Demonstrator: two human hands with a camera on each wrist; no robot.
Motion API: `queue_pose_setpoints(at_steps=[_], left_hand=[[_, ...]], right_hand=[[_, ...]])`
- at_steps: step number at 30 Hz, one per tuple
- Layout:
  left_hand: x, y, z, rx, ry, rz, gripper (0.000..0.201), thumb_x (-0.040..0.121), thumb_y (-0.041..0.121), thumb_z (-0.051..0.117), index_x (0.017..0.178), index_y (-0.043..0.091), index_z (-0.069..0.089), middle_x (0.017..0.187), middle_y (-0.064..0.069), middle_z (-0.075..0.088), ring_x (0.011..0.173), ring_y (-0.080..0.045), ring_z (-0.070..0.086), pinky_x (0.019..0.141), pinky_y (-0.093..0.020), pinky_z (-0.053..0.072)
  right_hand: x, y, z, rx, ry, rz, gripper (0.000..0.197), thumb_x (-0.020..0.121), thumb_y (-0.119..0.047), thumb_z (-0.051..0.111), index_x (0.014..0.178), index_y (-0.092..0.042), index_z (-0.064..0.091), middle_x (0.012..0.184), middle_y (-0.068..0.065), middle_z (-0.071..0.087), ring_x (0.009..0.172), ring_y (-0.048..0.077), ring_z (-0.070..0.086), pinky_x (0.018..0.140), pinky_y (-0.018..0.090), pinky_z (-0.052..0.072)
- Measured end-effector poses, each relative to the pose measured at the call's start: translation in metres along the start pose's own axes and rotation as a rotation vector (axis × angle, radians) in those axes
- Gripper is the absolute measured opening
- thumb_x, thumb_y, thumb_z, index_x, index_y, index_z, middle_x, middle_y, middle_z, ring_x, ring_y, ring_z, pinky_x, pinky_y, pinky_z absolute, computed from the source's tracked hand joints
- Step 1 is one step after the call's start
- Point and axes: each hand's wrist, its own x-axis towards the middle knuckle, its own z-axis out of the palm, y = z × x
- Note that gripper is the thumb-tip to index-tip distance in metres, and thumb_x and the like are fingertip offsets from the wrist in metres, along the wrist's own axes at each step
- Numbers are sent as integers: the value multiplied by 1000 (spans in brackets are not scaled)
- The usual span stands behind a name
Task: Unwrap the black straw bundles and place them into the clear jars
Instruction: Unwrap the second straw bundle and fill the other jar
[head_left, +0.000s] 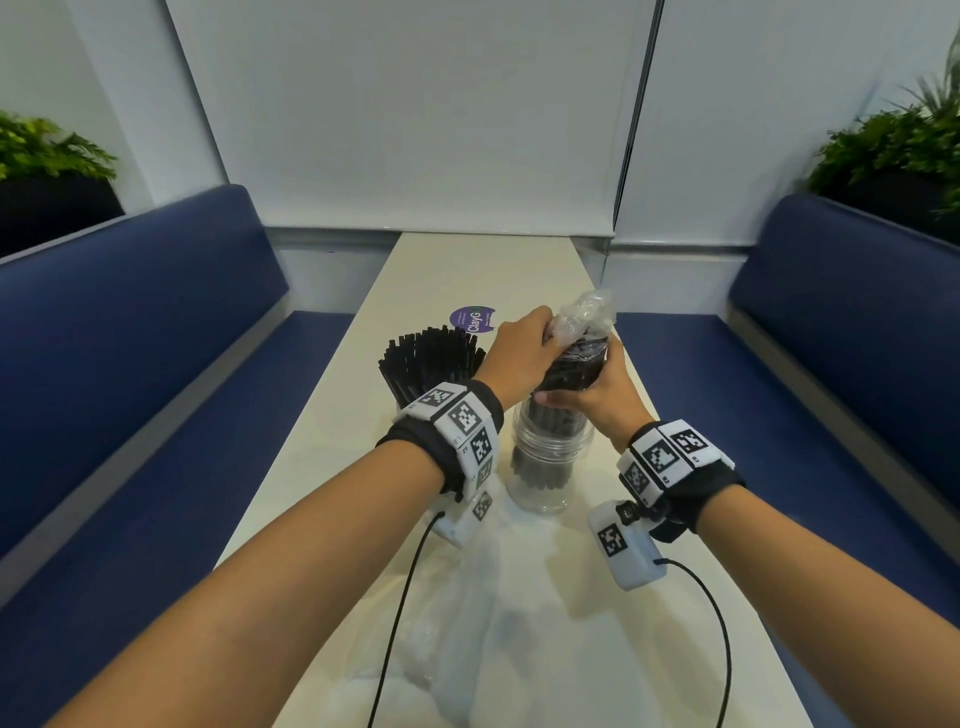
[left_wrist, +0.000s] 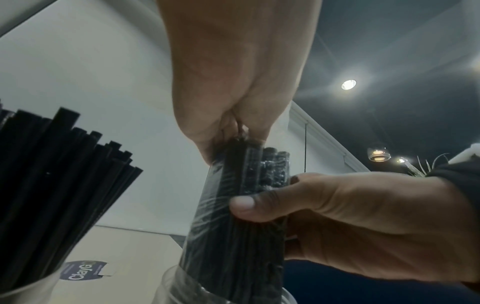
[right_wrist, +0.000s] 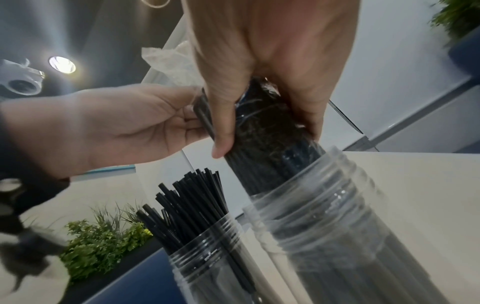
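A black straw bundle (head_left: 571, 369) in clear wrap stands tilted with its lower end inside a clear jar (head_left: 550, 467) at mid-table. My right hand (head_left: 587, 397) grips the bundle (right_wrist: 262, 131) just above the jar's mouth (right_wrist: 335, 181), thumb across the front. My left hand (head_left: 543, 338) pinches the crumpled clear wrap (head_left: 582, 317) at the bundle's top; in the left wrist view the fingers (left_wrist: 228, 131) close over the straw tops (left_wrist: 241, 185). A second clear jar (right_wrist: 207, 257), left of the first, holds loose black straws (head_left: 431, 358).
Empty clear plastic wrapping (head_left: 467, 623) lies on the cream table (head_left: 649, 649) near me, between my forearms. A purple round sticker (head_left: 471, 319) is on the table behind the jars. Blue bench seats (head_left: 130, 415) flank the narrow table; planters stand at both sides.
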Motion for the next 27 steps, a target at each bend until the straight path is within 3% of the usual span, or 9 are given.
queue_pose_setpoints(at_steps=[5,8,10,12,15,18,22,27], left_hand=[[-6,1,-3,-49,-39,-27,24,93,31,51,87,9,44,76,-1,51,72,-21,48,54,-22,33],[-10,4,-2,-252,-40,-58,50,80,37,68,116,12,45,113,-4,57,101,-18,56,84,-26,45],[-10,3,-1,-266,-28,-51,64,73,35,75,125,18,41,125,-6,55,111,-19,55,93,-30,44],[-8,3,-3,-258,-13,-47,64,74,33,74,126,18,40,127,-8,55,113,-21,55,96,-32,45],[-4,6,-12,-279,56,-45,61,76,35,72,126,16,42,129,-8,56,116,-22,54,95,-30,43],[-6,7,-12,-252,12,-58,59,77,34,72,124,15,43,128,-8,56,116,-22,54,95,-31,44],[-12,2,-1,-200,-35,-53,59,75,34,74,121,14,44,124,-9,58,112,-23,57,98,-40,46],[-10,1,1,-192,-50,-58,59,75,33,74,121,12,43,123,-8,57,109,-20,56,92,-31,46]], right_hand=[[-2,-1,0,-1,7,-29,108,56,-7,85,138,-22,17,129,4,47,117,21,49,101,42,44],[-3,-10,-2,34,-46,-39,101,62,0,79,138,-18,14,129,9,49,113,20,53,96,38,48],[-2,-14,-3,72,-86,-48,101,65,8,74,139,-16,10,128,11,49,109,20,56,87,32,53],[-3,-14,-3,68,-102,-7,109,65,6,75,141,-18,2,130,12,47,111,22,55,90,33,51],[-9,-5,-3,-23,-137,69,118,65,-3,78,142,-19,-10,138,15,45,123,28,48,104,45,35],[-13,2,-3,-36,-146,88,116,65,0,77,143,-17,-7,135,15,48,121,29,48,105,47,34],[-11,2,-5,11,-107,37,107,62,8,77,139,-20,8,99,-7,56,90,9,58,91,39,47],[-9,0,-7,42,-64,-8,108,60,5,79,139,-26,12,98,-12,56,88,4,59,74,21,51]])
